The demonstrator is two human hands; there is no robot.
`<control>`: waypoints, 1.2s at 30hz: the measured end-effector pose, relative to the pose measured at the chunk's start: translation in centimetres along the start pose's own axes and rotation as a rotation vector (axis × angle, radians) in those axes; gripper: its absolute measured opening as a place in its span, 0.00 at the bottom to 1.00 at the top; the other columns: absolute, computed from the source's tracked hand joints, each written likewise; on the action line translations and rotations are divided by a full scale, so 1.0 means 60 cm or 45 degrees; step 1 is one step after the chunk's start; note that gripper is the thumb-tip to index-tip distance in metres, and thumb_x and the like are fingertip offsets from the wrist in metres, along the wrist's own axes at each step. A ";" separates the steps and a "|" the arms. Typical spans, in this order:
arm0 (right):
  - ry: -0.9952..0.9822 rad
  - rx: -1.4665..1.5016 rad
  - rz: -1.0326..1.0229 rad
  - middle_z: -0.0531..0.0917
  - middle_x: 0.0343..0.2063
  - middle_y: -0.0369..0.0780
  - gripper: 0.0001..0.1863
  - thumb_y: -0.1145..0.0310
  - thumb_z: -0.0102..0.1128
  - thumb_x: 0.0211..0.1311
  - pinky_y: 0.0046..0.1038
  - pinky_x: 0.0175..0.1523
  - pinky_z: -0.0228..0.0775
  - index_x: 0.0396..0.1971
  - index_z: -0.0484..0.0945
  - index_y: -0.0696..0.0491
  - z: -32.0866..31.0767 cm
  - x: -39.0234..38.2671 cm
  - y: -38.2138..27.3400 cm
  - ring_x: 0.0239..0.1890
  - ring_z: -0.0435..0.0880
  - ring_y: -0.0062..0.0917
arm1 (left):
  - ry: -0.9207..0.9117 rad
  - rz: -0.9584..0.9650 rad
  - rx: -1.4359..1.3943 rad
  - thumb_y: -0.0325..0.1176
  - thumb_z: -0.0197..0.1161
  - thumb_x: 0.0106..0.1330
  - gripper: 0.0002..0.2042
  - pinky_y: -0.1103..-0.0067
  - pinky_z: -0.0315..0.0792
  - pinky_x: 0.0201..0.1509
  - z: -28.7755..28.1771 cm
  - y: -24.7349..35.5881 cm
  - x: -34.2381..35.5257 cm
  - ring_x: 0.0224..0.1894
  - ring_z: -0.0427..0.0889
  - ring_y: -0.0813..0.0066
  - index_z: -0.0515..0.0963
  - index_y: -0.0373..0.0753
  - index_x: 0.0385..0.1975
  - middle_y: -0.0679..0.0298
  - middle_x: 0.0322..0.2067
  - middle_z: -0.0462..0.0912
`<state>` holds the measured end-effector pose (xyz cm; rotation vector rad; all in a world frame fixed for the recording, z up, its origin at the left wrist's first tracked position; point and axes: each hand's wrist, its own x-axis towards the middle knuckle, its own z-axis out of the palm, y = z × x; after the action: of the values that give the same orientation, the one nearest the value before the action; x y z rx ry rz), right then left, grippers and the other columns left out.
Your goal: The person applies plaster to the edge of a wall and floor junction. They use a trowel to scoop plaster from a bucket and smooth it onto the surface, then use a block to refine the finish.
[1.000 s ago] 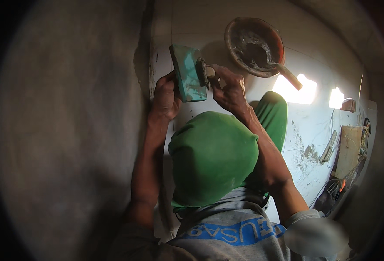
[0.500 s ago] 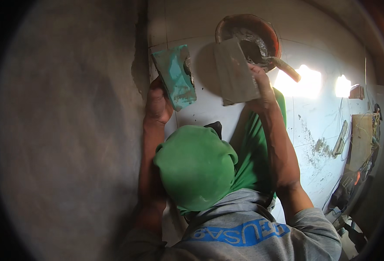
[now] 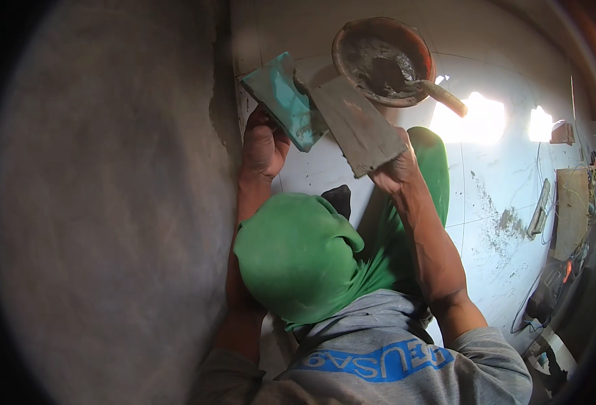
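My left hand [image 3: 264,150] is closed beneath a turquoise rectangular board [image 3: 286,94], which is smeared with grey mortar and has an uneven edge facing right. My right hand [image 3: 394,169] grips a flat grey plastering float [image 3: 358,125] from behind, so its handle is hidden. The float is tilted, and its upper left corner meets or overlaps the board's right edge. Just beyond it on the floor is a round basin [image 3: 340,61] of wet grey mortar. A tool with a pale curved handle [image 3: 450,100] rests in the basin, its head sunk in the mortar.
A grey plastered wall [image 3: 109,202] rises close along the left. Pale floor tiles [image 3: 480,162] carry mortar spatter at right. Farther right lie a narrow strip [image 3: 539,208], a wooden board [image 3: 571,212] and cables. A green cloth head covering [image 3: 298,256] blocks the lower middle.
The two tools have come together from apart. The turquoise board tilted and shifted right; the float rotated, its top swinging left toward the board, uncovering more of the basin.
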<state>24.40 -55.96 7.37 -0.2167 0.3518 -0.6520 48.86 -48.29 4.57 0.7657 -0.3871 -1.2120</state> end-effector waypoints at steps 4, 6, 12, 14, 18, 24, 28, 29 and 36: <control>0.098 -0.064 -0.031 0.83 0.54 0.41 0.21 0.63 0.57 0.73 0.36 0.63 0.76 0.59 0.78 0.61 0.050 0.033 0.023 0.54 0.83 0.29 | 0.129 0.085 0.030 0.36 0.68 0.59 0.30 0.72 0.80 0.65 -0.011 -0.005 0.005 0.58 0.84 0.71 0.73 0.37 0.64 0.65 0.56 0.83; 0.117 -0.062 -0.032 0.83 0.54 0.41 0.21 0.63 0.56 0.74 0.35 0.63 0.75 0.59 0.78 0.61 0.064 0.045 0.033 0.54 0.83 0.28 | 0.141 0.137 -0.002 0.37 0.69 0.59 0.31 0.73 0.80 0.65 -0.009 -0.001 0.006 0.59 0.83 0.71 0.73 0.37 0.65 0.65 0.57 0.83; 0.025 -0.401 -0.195 0.85 0.46 0.42 0.20 0.63 0.55 0.74 0.32 0.56 0.77 0.55 0.81 0.63 0.069 0.069 0.042 0.48 0.84 0.25 | 0.169 0.136 -0.026 0.50 0.85 0.48 0.46 0.71 0.80 0.66 -0.009 0.006 -0.001 0.60 0.82 0.70 0.71 0.37 0.67 0.65 0.59 0.82; 0.057 -0.560 -0.294 0.86 0.40 0.41 0.21 0.61 0.56 0.73 0.31 0.50 0.79 0.49 0.83 0.65 0.070 0.093 0.039 0.40 0.85 0.23 | 0.010 0.186 -0.045 0.53 0.87 0.42 0.50 0.71 0.80 0.65 -0.005 -0.004 -0.006 0.60 0.82 0.70 0.71 0.36 0.67 0.66 0.59 0.82; 0.170 -0.745 -0.400 0.88 0.36 0.41 0.21 0.60 0.60 0.72 0.28 0.43 0.80 0.47 0.85 0.66 0.072 0.157 0.026 0.35 0.85 0.22 | -0.023 0.209 -0.071 0.49 0.86 0.46 0.47 0.72 0.80 0.65 -0.012 0.002 -0.011 0.60 0.82 0.70 0.72 0.36 0.66 0.66 0.58 0.82; 0.358 -1.020 -0.595 0.88 0.38 0.40 0.17 0.72 0.59 0.72 0.25 0.45 0.81 0.54 0.81 0.67 0.084 0.197 0.025 0.36 0.87 0.20 | 0.200 0.138 -0.073 0.31 0.65 0.64 0.26 0.71 0.81 0.62 -0.003 0.004 -0.026 0.58 0.83 0.68 0.74 0.36 0.63 0.64 0.56 0.83; 0.465 -1.080 -0.872 0.88 0.36 0.41 0.19 0.67 0.61 0.75 0.23 0.42 0.80 0.56 0.80 0.66 0.079 0.186 0.028 0.36 0.86 0.18 | 0.191 0.148 -0.198 0.24 0.55 0.66 0.23 0.71 0.80 0.62 0.005 0.005 -0.040 0.57 0.84 0.68 0.74 0.37 0.63 0.63 0.56 0.83; 0.522 -1.115 -0.927 0.88 0.34 0.41 0.20 0.63 0.61 0.76 0.22 0.39 0.78 0.55 0.81 0.64 0.075 0.180 0.030 0.34 0.85 0.16 | 0.269 0.108 -0.244 0.23 0.54 0.67 0.23 0.70 0.80 0.62 0.011 0.007 -0.039 0.57 0.84 0.68 0.74 0.38 0.63 0.62 0.56 0.83; 0.537 -1.086 -1.073 0.88 0.37 0.42 0.19 0.67 0.59 0.77 0.22 0.40 0.79 0.59 0.75 0.64 0.111 0.147 0.079 0.35 0.86 0.17 | 0.343 0.095 -0.189 0.23 0.56 0.67 0.22 0.72 0.80 0.62 0.015 -0.005 -0.032 0.57 0.84 0.69 0.75 0.40 0.62 0.63 0.55 0.83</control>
<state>36.10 -57.21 9.84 -1.0889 0.9622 -1.3593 47.43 -46.84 5.22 0.7671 -0.1019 -1.0391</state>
